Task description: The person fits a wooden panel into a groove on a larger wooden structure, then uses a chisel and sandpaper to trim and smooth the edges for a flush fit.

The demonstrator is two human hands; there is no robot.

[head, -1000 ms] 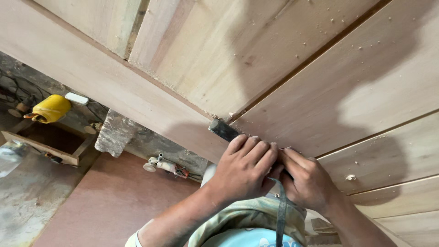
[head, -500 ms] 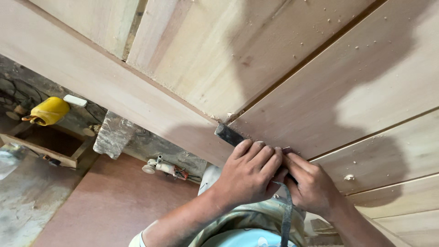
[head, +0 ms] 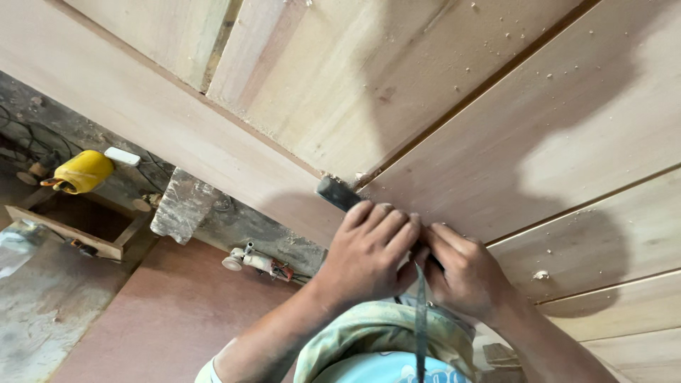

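Observation:
Both my hands grip one dark flat tool (head: 339, 193), a chisel-like blade whose tip rests at the corner of a groove in a large pale wooden panel (head: 454, 106). My left hand (head: 369, 248) wraps over the tool from the left, with the blade end sticking out past its fingers. My right hand (head: 464, 273) closes on the rear of the tool, right against the left hand. A thin dark strap (head: 421, 319) hangs down between my wrists. Small wood chips lie at the groove corner and across the panel.
The panel's long frame rail (head: 142, 120) runs diagonally across the view. Below it on the floor are a yellow container (head: 81, 172), a small wooden tray (head: 71, 230), a stone block (head: 186, 207), a small power tool (head: 259, 262) and a reddish board (head: 163, 319).
My hands and the tool have slid slightly down and right along the rail, and the blade's tip now sits at the groove corner. The grip is unchanged.

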